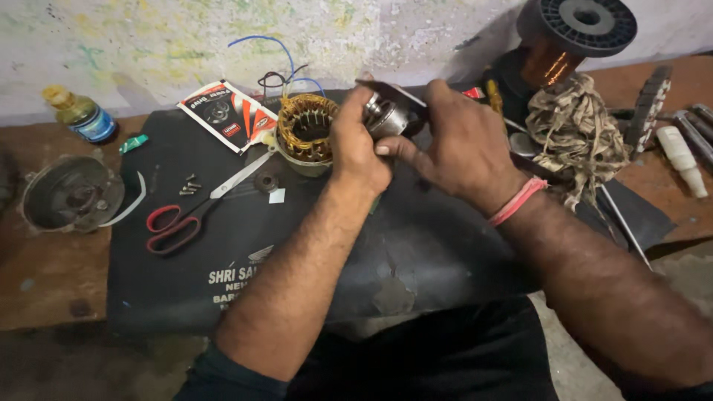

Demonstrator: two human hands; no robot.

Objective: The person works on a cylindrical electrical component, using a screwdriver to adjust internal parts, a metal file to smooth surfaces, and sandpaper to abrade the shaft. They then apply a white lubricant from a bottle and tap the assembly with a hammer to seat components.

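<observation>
Here, both hands meet over the black mat point(223, 297) — the left hand point(356, 148) and right hand point(460, 145) closed round a small metal part point(386, 115), probably a rotor, just beside the copper-wound stator point(304, 130). Red scissors point(186, 215) lie nearby.

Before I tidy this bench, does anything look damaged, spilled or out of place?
Nothing is spilled. The black mat is worn, with a pale scuffed patch near its front edge. Loose screws lie scattered beside the open scissors. Both hands hold a metal part.
</observation>
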